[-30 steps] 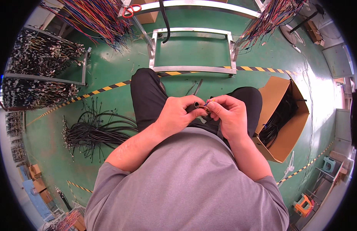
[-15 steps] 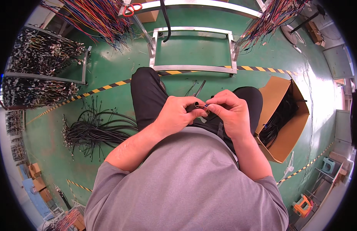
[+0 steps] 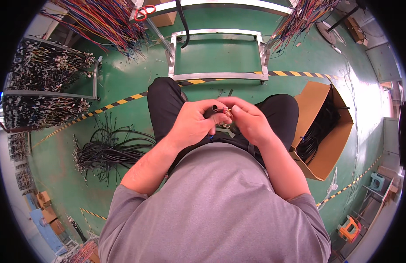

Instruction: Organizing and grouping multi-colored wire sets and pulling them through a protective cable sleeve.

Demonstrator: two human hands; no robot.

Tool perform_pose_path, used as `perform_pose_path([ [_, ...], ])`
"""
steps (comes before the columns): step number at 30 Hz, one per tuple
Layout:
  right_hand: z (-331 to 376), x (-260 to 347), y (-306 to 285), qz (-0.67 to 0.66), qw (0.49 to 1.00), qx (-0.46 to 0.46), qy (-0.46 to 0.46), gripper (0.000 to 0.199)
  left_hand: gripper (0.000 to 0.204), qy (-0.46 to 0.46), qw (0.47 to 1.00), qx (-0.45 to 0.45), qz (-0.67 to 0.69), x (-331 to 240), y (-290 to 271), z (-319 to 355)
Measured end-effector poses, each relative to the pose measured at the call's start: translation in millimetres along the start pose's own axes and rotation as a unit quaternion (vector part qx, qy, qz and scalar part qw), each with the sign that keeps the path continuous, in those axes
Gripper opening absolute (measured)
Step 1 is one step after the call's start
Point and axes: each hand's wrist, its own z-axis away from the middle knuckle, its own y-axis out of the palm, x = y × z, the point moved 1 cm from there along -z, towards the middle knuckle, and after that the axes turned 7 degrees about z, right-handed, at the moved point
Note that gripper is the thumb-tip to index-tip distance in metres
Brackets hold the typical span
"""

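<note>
My left hand (image 3: pixel 192 122) is closed round a black tube (image 3: pixel 214 108), whose open round end shows between thumb and forefinger. Thin coloured wires (image 3: pixel 227 111) come out beside that end. The fingertips of my right hand (image 3: pixel 252 123) are pinched on these wires, close against the left fingers. Below the left hand a small blue piece (image 3: pixel 211 136) shows against the dark trousers. Both hands are over my lap, and the rest of the tube is hidden by them.
Black cables (image 3: pixel 111 151) lie bundled on the green floor at left. To the right an open cardboard box (image 3: pixel 327 160) holds more black cable. Ahead stands a metal frame (image 3: pixel 216 76), with red-handled scissors (image 3: pixel 145 13) and hanging coloured wires (image 3: pixel 111 26). Wire racks (image 3: pixel 49 94) stand far left.
Both hands have shifted slightly left, and the right hand has turned over the wires. The blue piece now shows below the left hand. The view has tilted a little.
</note>
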Motion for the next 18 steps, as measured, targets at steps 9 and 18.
perform_pose_path([
  [9, -19.6, -23.7, -6.4, 0.089, 0.984, 0.147, 0.053, 0.028, 0.007, 0.022, 0.998, -0.046, -0.042, -6.3, -18.3, -3.7],
  [18, -39.5, -12.2, 17.6, 0.116, 0.975, 0.186, 0.025, 0.012, 0.011, 0.073, 0.995, -0.058, -0.023, -7.4, -19.0, -11.0],
])
